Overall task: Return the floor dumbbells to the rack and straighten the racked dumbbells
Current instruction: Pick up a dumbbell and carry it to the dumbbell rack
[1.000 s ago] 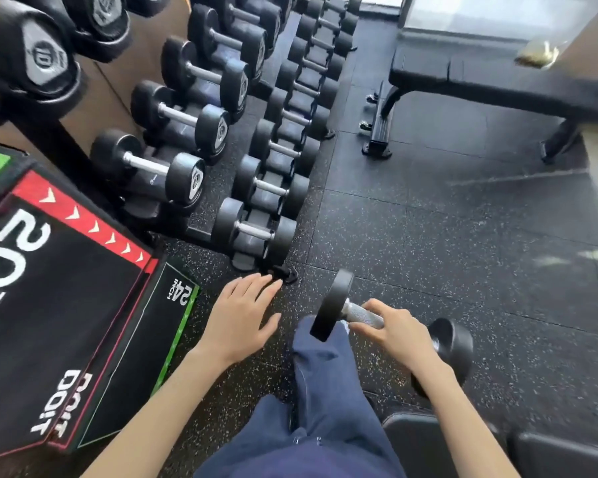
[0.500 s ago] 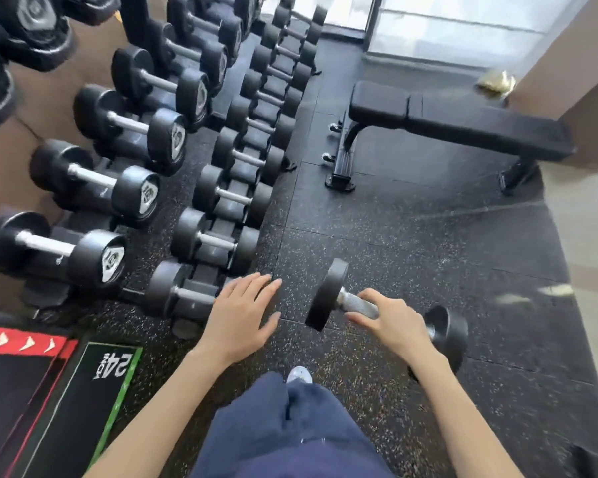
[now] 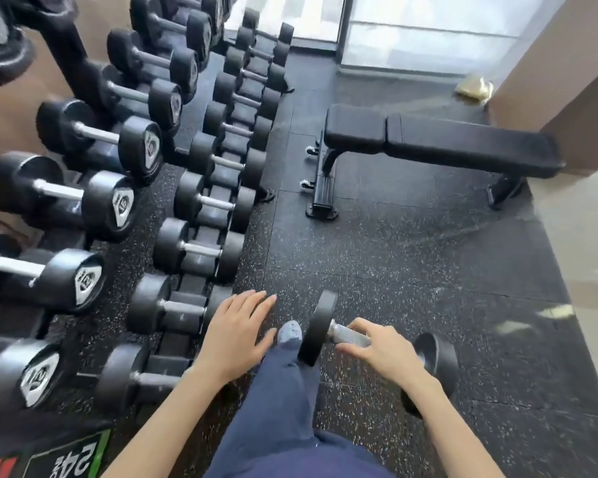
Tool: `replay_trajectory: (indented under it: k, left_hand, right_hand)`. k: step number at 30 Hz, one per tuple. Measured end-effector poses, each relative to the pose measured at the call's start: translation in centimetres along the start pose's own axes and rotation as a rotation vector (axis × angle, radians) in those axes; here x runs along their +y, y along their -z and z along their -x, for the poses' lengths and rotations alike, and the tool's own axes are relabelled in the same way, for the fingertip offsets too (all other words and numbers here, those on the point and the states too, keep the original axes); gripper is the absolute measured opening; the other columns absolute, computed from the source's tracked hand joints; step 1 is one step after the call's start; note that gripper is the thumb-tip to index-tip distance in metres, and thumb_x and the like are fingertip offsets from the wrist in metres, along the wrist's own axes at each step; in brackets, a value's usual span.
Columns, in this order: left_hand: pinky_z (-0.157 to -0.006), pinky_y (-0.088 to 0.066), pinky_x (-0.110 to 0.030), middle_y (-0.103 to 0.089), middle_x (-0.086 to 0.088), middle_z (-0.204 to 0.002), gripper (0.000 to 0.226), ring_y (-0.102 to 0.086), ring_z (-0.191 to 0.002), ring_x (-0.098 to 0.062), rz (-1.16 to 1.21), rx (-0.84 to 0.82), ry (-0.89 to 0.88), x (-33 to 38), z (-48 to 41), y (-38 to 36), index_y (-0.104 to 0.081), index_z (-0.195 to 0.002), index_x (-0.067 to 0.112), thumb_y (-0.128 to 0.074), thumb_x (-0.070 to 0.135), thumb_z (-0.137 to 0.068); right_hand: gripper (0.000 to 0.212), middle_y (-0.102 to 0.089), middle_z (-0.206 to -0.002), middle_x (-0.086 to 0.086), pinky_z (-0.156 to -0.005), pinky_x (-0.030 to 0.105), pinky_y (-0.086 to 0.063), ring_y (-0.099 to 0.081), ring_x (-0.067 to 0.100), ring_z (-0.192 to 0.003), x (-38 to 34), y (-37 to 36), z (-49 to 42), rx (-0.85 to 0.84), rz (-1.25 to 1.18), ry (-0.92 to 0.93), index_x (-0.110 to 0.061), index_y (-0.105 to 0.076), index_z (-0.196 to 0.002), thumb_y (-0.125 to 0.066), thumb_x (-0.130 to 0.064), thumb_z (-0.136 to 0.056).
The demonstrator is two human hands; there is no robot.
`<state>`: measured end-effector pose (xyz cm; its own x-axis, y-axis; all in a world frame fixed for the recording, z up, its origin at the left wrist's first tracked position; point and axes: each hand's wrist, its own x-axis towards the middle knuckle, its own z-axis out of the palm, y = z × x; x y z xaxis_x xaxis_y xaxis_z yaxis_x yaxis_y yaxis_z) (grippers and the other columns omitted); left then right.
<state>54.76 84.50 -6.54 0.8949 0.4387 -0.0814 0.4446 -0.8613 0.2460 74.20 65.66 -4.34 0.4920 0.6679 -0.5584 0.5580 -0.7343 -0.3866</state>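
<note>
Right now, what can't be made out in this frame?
Head view: the weight marking on the dumbbell in the right hand; its end faces turned away.
Head view: the upper-left racked dumbbells, blurred and cut by the frame edge.
Head view: the gold object by the wall, too small and blurred.

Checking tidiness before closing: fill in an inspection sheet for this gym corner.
Surface: speckled black rubber floor.
Job's things: one dumbbell carried by its handle; racked dumbbells sit in tiers on the left, roughly parallel.
Clutter: blurred yellowish object by the wall corner, unidentifiable.
Hands: right hand grips the dumbbell handle; left hand open, fingers straight, beside the lowest tier, contact unclear.
Cables: nothing seen.
Surroundings: flat bench, plyo box marked 24, glass panels.
</note>
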Motion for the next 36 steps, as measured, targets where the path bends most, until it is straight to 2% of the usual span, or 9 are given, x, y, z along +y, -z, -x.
replay_trajectory:
  k: [7, 11, 17, 23, 29, 32, 36]
  left_hand:
    - [-0.102, -0.037, -0.039, -0.06, -0.004, -0.126, 0.055, -0.053, -0.118, -0.023, -0.003, 0.058, 0.003, -3.8, -14.1, 4.9, -0.057, -0.128, 0.015, -0.04, 0.045, -0.086]
    - [-0.102, -0.033, -0.038, -0.06, -0.005, -0.127, 0.056, -0.052, -0.12, -0.024, -0.016, 0.087, -0.016, -5.6, -20.5, 6.9, -0.056, -0.13, 0.014, -0.039, 0.045, -0.086]
    - [-0.101, -0.031, -0.037, -0.061, -0.006, -0.125, 0.055, -0.054, -0.117, -0.026, -0.02, 0.068, 0.024, -7.6, -26.2, 6.7, -0.057, -0.128, 0.014, -0.04, 0.044, -0.086]
    - [-0.1, -0.032, -0.037, -0.062, -0.006, -0.123, 0.055, -0.056, -0.115, -0.025, -0.029, 0.041, 0.1, -9.9, -34.1, 6.0, -0.059, -0.126, 0.013, -0.04, 0.044, -0.085]
    - [-0.101, -0.031, -0.037, -0.062, -0.006, -0.124, 0.055, -0.055, -0.116, -0.025, -0.05, 0.086, 0.153, -12.0, -46.1, 9.1, -0.058, -0.128, 0.013, -0.04, 0.044, -0.086]
    - [-0.1, -0.032, -0.038, -0.062, -0.006, -0.124, 0.055, -0.055, -0.116, -0.025, -0.053, 0.121, 0.186, -12.9, -51.7, 10.9, -0.059, -0.127, 0.013, -0.041, 0.044, -0.085]
    - [-0.1, -0.033, -0.039, -0.061, -0.006, -0.124, 0.055, -0.054, -0.117, -0.025, -0.046, 0.136, 0.22, -14.4, -57.4, 12.0, -0.058, -0.128, 0.013, -0.041, 0.045, -0.086]
  right_hand:
    - [0.044, -0.066, -0.104, -0.003, -0.075, 0.031, -0.046, -0.061, 0.021, -0.09, -3.3, 11.0, -11.0, 0.07, 0.104, 0.02, -0.038, -0.05, -0.107, -0.051, -0.071, -0.077]
    - [0.044, -0.065, -0.106, 0.001, -0.075, 0.033, -0.047, -0.062, 0.025, -0.093, -4.7, 15.5, -16.0, 0.113, 0.138, 0.038, -0.038, -0.048, -0.112, -0.049, -0.069, -0.08]
    - [0.044, -0.067, -0.1, 0.0, -0.073, 0.032, -0.045, -0.061, 0.023, -0.09, -5.1, 18.7, -23.0, 0.059, 0.062, 0.061, -0.038, -0.05, -0.109, -0.051, -0.069, -0.078]
    - [0.046, -0.066, -0.109, 0.003, -0.077, 0.033, -0.044, -0.06, 0.026, -0.1, -4.4, 22.4, -32.2, -0.025, 0.085, 0.087, -0.042, -0.048, -0.115, -0.052, -0.069, -0.078]
    - [0.046, -0.066, -0.106, 0.005, -0.075, 0.034, -0.045, -0.061, 0.028, -0.097, -5.9, 31.9, -42.9, -0.014, 0.17, 0.162, -0.037, -0.049, -0.114, -0.05, -0.068, -0.08]
    - [0.044, -0.067, -0.102, 0.002, -0.075, 0.034, -0.046, -0.062, 0.027, -0.094, -7.2, 37.4, -47.8, 0.046, 0.186, 0.206, -0.038, -0.049, -0.11, -0.049, -0.07, -0.079]
    - [0.046, -0.067, -0.104, 0.003, -0.073, 0.033, -0.045, -0.062, 0.026, -0.094, -8.8, 42.6, -53.4, 0.094, 0.224, 0.25, -0.035, -0.048, -0.114, -0.047, -0.068, -0.082]
